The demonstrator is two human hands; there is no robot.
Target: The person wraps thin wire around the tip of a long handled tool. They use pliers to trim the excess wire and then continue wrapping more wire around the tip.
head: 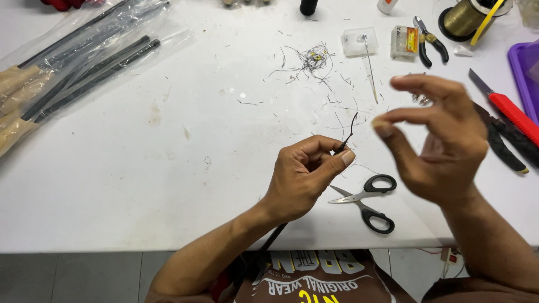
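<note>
**Thin black cord pinched in the left hand**

Cord, thin and black [349, 132], sticks up out of the left hand [306, 174]. The fingers [341, 159] of that hand are curled tight and pinch the cord near its tip, just above the white counter [168, 185]. A thicker black part runs down from under the hand, past the counter's near edge.

The right hand [441, 140] floats in the air close by, a bit higher. It holds nothing that can be seen. Its thumb and first finger curve toward each other but do not meet, and the other fingers are loose.

Small scissors with black handles [368, 201] lie on the counter between and just below the two hands. Farther back lies a messy pile of cut wire bits [311, 59]. Near the right edge are a red-handled knife [505, 106], small pliers [429, 42] and a spool of gold thread [466, 17]. Long black rods in a clear plastic bag [73, 62] lie far off to the left.
</note>
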